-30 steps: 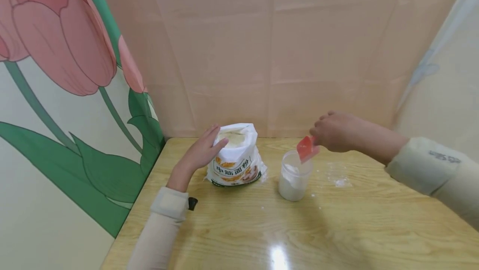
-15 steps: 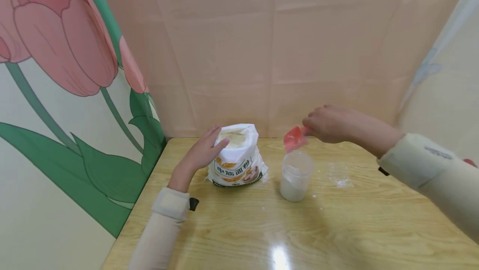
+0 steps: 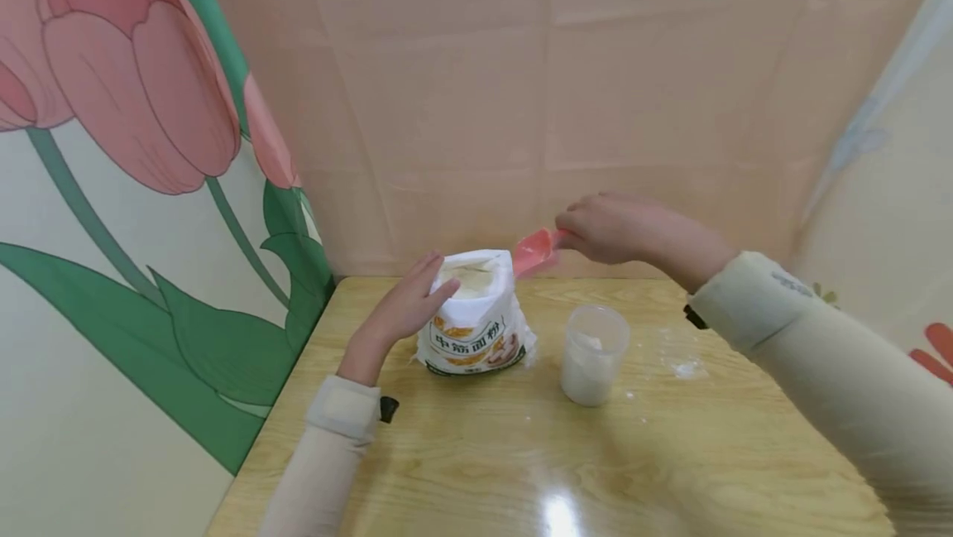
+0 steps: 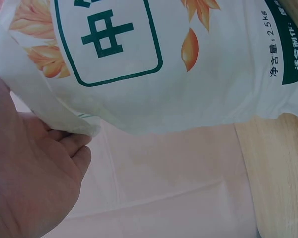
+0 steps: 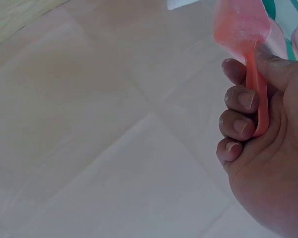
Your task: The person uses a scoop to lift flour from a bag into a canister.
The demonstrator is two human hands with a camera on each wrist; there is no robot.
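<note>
Your right hand (image 3: 618, 229) pinches the pink spoon (image 3: 533, 250) above the flour bag (image 3: 473, 318). Your left hand (image 3: 402, 308), fingers straight, touches the bag at 9 o'clock.

front table (image 3: 521, 471) bare | flour bag (image 3: 476, 330), cup (image 3: 591, 355) block rear

Red scoop (image 3: 533, 251) over open flour bag (image 3: 474, 318)

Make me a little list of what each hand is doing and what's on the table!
left hand: rests against the side of the flour bag, fingers straight
right hand: grips a red scoop above the bag's open top
cup: clear, partly filled with white powder, right of the bag
table: wooden, some spilled powder near the cup
</note>
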